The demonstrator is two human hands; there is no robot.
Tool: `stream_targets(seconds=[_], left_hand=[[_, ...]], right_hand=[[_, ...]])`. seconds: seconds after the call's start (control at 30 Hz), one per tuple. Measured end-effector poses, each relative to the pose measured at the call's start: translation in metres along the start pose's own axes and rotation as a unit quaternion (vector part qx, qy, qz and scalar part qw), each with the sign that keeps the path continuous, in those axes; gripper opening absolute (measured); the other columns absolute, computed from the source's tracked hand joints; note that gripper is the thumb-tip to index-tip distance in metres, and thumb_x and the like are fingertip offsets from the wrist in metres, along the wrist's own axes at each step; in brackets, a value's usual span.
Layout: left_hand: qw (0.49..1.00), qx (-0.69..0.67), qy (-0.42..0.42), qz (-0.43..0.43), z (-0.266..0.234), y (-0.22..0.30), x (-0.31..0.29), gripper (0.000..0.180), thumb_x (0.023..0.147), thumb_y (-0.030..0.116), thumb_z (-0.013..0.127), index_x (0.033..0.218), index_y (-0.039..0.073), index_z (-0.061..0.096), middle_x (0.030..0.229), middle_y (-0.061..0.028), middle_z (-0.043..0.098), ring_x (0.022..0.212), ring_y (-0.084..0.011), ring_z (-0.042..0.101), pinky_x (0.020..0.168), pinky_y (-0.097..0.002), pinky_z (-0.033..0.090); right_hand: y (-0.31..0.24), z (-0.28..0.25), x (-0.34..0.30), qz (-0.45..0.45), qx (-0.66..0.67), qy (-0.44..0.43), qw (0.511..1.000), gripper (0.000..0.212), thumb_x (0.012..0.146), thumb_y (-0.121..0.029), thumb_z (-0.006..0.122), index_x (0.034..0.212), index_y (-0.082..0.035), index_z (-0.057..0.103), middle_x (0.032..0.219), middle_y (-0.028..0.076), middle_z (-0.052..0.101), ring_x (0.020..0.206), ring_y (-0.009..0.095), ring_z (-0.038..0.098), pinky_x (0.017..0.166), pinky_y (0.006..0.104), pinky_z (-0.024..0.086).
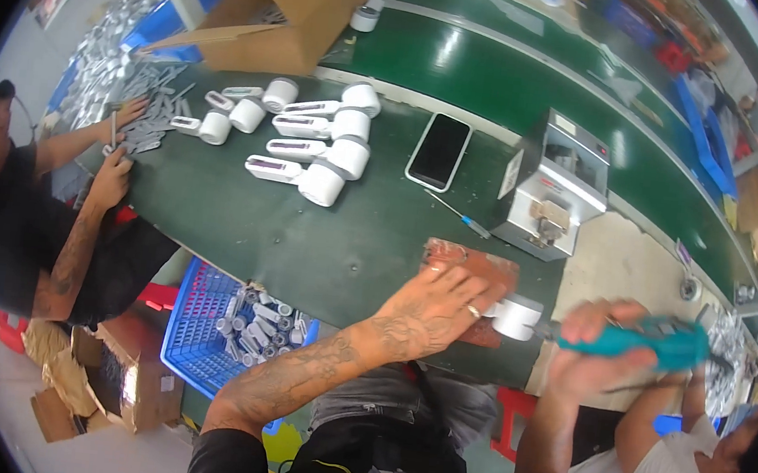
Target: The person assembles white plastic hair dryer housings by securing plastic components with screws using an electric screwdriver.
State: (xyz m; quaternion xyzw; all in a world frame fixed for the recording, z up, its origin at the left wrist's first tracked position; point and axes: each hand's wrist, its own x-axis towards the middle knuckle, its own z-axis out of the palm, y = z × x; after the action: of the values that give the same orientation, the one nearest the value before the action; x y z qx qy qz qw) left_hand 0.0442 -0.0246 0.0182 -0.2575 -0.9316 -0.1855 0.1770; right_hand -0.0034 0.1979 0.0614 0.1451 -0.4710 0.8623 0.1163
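Observation:
My left hand [441,303] is closed over the handle of a white device with a round grey-rimmed head [516,317], holding it down on a reddish-brown block [496,265]. The fingers hide most of the handle. My right hand [603,348], smeared by motion, is wrapped round a teal electric screwdriver [654,343] lying roughly level. Its tip points left at the round head; whether it touches cannot be made out. Several similar white devices [347,157] lie in a loose group on the green table [323,240], left of centre.
Beyond my hands lie a phone [439,152], a small screwdriver [464,218] and a metal machine [555,186]. A blue basket [196,310] of grey-white parts stands below the table edge. An open carton [274,4] is at the back left. People sit at both sides.

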Motion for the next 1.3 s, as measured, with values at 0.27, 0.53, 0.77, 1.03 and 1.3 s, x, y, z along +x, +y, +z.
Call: stream_targets(seconds=[0.27,0.53,0.77,1.03,1.3], left_hand=[[0.950,0.092,0.162,-0.250,-0.071,-0.137,-0.157,0.041,0.082,-0.005,0.073,0.121,0.006,0.065,0.122,-0.0158,0.066,0.116,-0.0368,0.061,0.101,-0.0479,0.045],[0.912,0.226,0.149,-0.307,-0.140,-0.269,-0.248,0.040,0.098,-0.002,0.055,0.138,-0.001,0.057,0.137,-0.0208,0.059,0.128,-0.0366,0.055,0.111,-0.0448,0.041],[0.936,-0.035,0.257,-0.237,-0.072,-0.145,-0.074,0.037,0.097,0.000,0.058,0.134,-0.005,0.058,0.132,-0.0200,0.062,0.127,-0.0347,0.055,0.114,-0.0449,0.037],[0.891,-0.264,0.299,-0.216,0.014,-0.091,0.063,0.032,0.102,0.013,0.058,0.130,-0.003,0.061,0.127,-0.0155,0.063,0.116,-0.0275,0.058,0.105,-0.0382,0.043],[0.905,-0.215,0.307,-0.200,0.049,-0.107,0.075,0.031,0.102,0.012,0.059,0.129,-0.002,0.062,0.116,-0.0148,0.066,0.101,-0.0229,0.060,0.095,-0.0363,0.048]], right_hand=[[-0.008,-0.079,-0.007,-0.065,-0.170,0.078,0.980,0.064,0.095,-0.063,0.065,0.118,-0.004,0.058,0.077,0.007,0.060,0.066,0.020,0.060,0.058,0.0345,0.048],[0.021,-0.068,0.034,-0.006,-0.306,0.079,0.949,0.031,0.101,-0.017,0.067,0.125,0.001,0.062,0.091,0.002,0.067,0.084,0.011,0.061,0.076,0.0292,0.050],[0.049,-0.053,0.063,-0.075,-0.375,0.086,0.920,0.036,0.095,-0.023,0.076,0.117,0.003,0.065,0.089,0.014,0.068,0.080,0.025,0.066,0.077,0.0349,0.052],[0.051,-0.063,0.045,-0.117,-0.456,0.056,0.880,0.043,0.093,-0.026,0.075,0.124,0.000,0.063,0.106,0.018,0.071,0.107,0.036,0.068,0.097,0.0439,0.050],[0.020,-0.102,-0.021,-0.043,-0.601,-0.039,0.797,0.067,0.100,-0.035,0.064,0.153,0.000,0.042,0.154,0.023,0.045,0.143,0.039,0.041,0.119,0.0479,0.032]])
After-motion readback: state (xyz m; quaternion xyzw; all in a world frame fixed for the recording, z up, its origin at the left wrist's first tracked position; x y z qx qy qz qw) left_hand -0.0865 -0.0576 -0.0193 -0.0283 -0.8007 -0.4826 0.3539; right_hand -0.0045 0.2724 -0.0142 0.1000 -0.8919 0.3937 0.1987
